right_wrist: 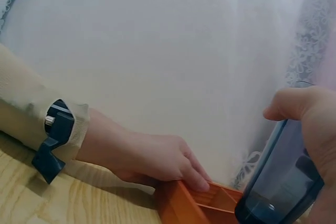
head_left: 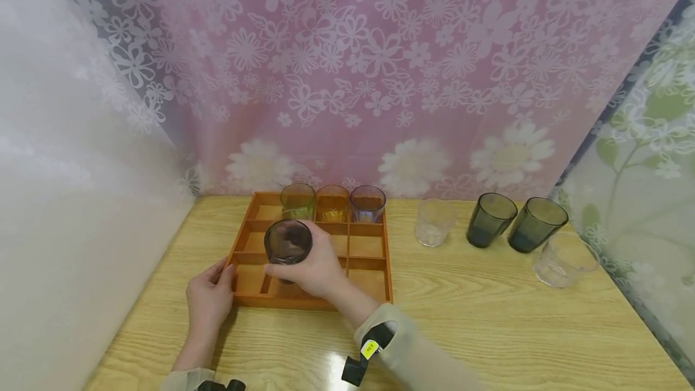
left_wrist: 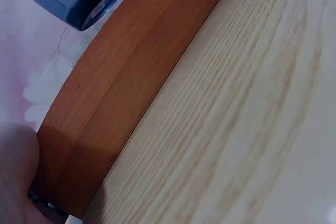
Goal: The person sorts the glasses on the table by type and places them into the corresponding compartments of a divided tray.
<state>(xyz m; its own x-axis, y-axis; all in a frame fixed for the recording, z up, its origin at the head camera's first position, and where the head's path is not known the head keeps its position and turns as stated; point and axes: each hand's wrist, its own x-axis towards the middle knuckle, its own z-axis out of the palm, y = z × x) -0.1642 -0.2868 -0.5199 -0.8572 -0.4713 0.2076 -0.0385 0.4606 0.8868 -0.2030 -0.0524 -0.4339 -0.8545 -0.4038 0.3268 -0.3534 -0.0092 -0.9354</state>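
Note:
My right hand (head_left: pixel 317 264) grips a dark grey glass (head_left: pixel 288 241) around its side, above the middle of an orange-brown wooden tray (head_left: pixel 309 303) split into compartments. In the right wrist view the thumb lies against the wall of this tumbler (right_wrist: pixel 275 195), which looks bluish there. At the tray's front left corner, my left hand (head_left: pixel 210 294) pinches the side wall, thumb near the top edge. Along the tray's back row stand a green glass (head_left: pixel 298 201), an amber glass (head_left: pixel 332 204) and a pale violet glass (head_left: pixel 368 204). The held glass hides part of the middle compartments.
Right of the tray on the wood-grain table (head_left: pixel 461 318) stand a clear glass (head_left: pixel 432 231), two dark grey-green glasses (head_left: pixel 488 222) and another clear glass (head_left: pixel 556 267). A floral curtain (head_left: pixel 380 77) hangs behind, and a white sheet (head_left: pixel 81 168) borders the left.

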